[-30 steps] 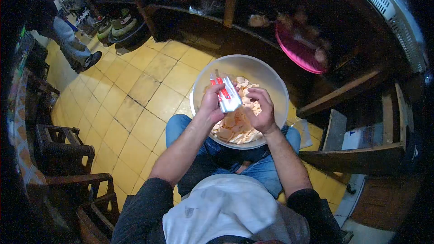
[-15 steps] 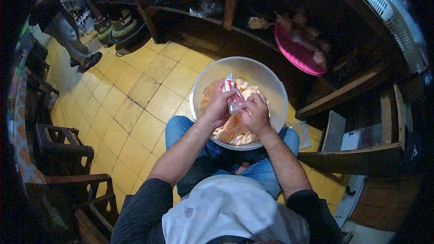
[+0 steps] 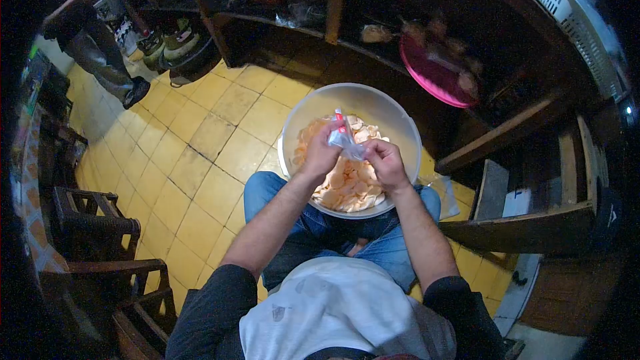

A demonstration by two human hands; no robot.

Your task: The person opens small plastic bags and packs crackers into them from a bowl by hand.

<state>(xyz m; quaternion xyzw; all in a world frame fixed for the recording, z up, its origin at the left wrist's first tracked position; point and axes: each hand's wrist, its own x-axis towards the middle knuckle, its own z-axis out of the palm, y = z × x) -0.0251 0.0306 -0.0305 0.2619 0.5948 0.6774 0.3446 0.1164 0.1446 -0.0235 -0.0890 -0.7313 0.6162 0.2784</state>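
A wide translucent plastic tub (image 3: pixel 408 130) rests against my crossed legs, holding many thin, pale-orange crackers (image 3: pixel 345 189). Above them is a small clear plastic packet (image 3: pixel 341 136) with red and white print. My left hand (image 3: pixel 323 152) is closed around the packet's left side, thumb on top. On the right, my right hand (image 3: pixel 388 165) pinches the packet's clear, crumpled end between thumb and fingers. What the packet contains is too small to make out.
A pink basket (image 3: pixel 427 83) with bulging bags stands on the dark shelf ahead. A wooden frame (image 3: pixel 520 221) is at my right, a dark chair (image 3: pixel 97 217) at my left. Another person's leg (image 3: pixel 100 60) shows at the upper left, near shoes (image 3: pixel 180 39) on the yellow tiles.
The packet has turned in my hands, showing more clear plastic and less red print. My right hand has shifted slightly right, stretching the clear end out. The other person's leg has moved.
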